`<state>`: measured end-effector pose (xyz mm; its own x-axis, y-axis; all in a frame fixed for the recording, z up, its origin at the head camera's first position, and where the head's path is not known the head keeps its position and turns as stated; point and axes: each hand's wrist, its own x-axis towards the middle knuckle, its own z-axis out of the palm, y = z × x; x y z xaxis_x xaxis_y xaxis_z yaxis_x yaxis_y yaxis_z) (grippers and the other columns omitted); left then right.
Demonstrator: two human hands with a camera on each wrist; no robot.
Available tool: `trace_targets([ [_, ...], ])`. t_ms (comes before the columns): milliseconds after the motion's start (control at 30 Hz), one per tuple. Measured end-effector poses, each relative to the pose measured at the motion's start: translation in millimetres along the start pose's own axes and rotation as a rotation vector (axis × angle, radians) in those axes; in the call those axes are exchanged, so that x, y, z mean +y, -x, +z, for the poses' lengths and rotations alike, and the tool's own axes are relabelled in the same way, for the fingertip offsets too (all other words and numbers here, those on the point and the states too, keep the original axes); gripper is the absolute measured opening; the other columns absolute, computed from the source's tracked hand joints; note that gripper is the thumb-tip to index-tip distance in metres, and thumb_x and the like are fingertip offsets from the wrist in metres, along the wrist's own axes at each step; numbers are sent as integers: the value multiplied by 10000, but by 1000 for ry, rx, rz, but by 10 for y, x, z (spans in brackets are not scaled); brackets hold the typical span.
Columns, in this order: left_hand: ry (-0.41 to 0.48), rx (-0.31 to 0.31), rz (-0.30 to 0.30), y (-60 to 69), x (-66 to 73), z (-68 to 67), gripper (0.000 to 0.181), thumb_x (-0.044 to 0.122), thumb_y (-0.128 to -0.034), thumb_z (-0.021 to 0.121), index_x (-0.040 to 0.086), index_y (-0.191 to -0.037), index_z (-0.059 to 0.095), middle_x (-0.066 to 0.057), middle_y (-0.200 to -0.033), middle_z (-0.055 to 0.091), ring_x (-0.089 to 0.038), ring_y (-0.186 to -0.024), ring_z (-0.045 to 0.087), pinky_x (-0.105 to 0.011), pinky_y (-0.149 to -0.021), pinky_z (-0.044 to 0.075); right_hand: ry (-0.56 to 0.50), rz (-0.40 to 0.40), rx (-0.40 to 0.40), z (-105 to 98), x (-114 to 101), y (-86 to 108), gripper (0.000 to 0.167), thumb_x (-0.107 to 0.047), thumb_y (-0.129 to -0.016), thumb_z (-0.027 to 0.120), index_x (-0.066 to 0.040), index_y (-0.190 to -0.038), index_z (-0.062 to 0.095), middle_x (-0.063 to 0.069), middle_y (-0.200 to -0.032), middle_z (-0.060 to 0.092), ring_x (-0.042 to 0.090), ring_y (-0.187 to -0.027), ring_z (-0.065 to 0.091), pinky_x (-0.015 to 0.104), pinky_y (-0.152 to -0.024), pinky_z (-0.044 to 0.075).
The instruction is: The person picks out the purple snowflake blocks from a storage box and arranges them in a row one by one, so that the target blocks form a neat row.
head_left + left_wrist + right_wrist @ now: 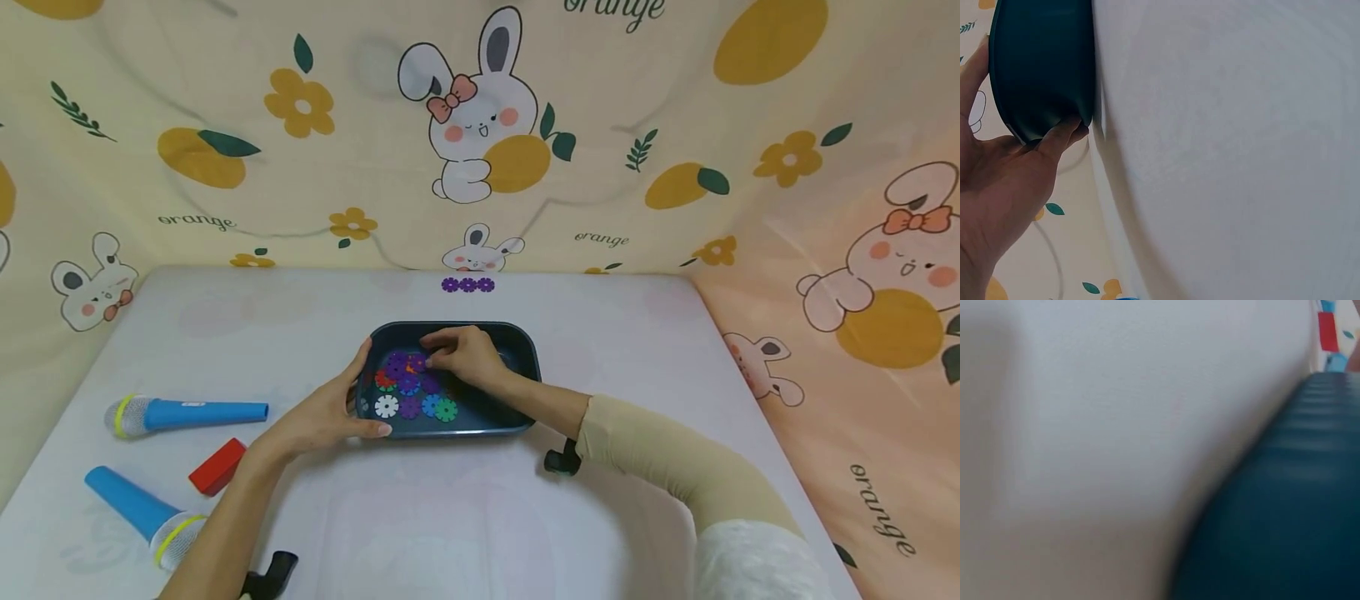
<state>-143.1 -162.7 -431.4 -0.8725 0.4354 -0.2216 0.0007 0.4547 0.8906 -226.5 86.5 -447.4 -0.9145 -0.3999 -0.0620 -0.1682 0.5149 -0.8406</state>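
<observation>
A dark blue tray (480, 423) stands mid-table in the head view, with flower-shaped discs such as a white one (386, 406) and a green one (446, 409) in its left half. My left hand (330, 412) grips the tray's left end, thumb at the near corner; the left wrist view shows that hand (1010, 181) against the tray's outer wall (1044, 62). My right hand (468, 357) reaches inside over the discs, fingers bent, fingertips at the purple and orange ones; whether they pinch one cannot be told. The right wrist view shows only the tray's side (1285, 506).
Three joined purple discs (468, 285) lie at the table's back edge. On the left are a blue microphone (206, 413), a red block (217, 467) and a second microphone (135, 500), beside my left forearm. A patterned cloth (360, 167) hangs behind the table.
</observation>
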Motion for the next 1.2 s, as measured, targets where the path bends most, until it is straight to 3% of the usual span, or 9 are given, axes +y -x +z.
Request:
trace_targets([
  [233, 30, -9, 1, -14, -6, -21, 1227, 266, -804, 847, 261, -1595, -91, -184, -1653, 31, -434, -1485, 111, -585, -1170, 158, 72, 9, 49, 119, -10, -35, 281, -135, -844, 805, -63, -1112, 756, 45, -1075, 747, 60, -754, 674, 198, -686, 550],
  [400, 14, 17, -23, 6, -31, -47, 1228, 280, -798, 850, 281, -1596, -83, -180, -1653, 32, -435, -1487, 97, -603, -1168, 142, 126, -44, 81, 200, -48, -66, 271, -156, -836, 816, -76, -1087, 752, 30, -1060, 748, 43, -730, 655, 191, -663, 536],
  [633, 42, 6, -17, 41, -34, -49, 1245, 254, -797, 851, 259, -1592, -108, -219, -1644, 9, -458, -1478, 89, -623, -1159, 130, 157, -99, 50, 260, -45, -54, 267, -118, -828, 819, -94, -1081, 738, 5, -1021, 743, 44, -713, 619, 190, -644, 515],
  [833, 55, 3, -8, 41, -20, -39, 1239, 233, -803, 847, 259, -1592, -108, -218, -1644, 20, -460, -1476, 106, -617, -1159, 146, 177, -130, 29, 285, -44, -7, 210, -98, -815, 826, -112, -1010, 748, -6, -940, 699, 79, -783, 614, 193, -702, 518],
  [1100, 50, -7, -1, 2, -37, 0, 1220, 233, -812, 840, 248, -1596, -94, -194, -1651, 14, -441, -1484, 99, -606, -1167, 129, 123, -151, 21, 244, -19, 10, 121, -68, -834, 802, -113, -940, 767, -28, -873, 683, 48, -752, 620, 177, -697, 527],
  [1200, 44, -1, -17, -12, -37, 32, 1218, 257, -806, 845, 265, -1598, -79, -174, -1654, 31, -426, -1486, 98, -619, -1167, 109, 33, -115, 24, 181, -37, 27, 94, -53, -853, 777, -76, -944, 773, -19, -830, 713, 60, -709, 656, 200, -665, 553],
])
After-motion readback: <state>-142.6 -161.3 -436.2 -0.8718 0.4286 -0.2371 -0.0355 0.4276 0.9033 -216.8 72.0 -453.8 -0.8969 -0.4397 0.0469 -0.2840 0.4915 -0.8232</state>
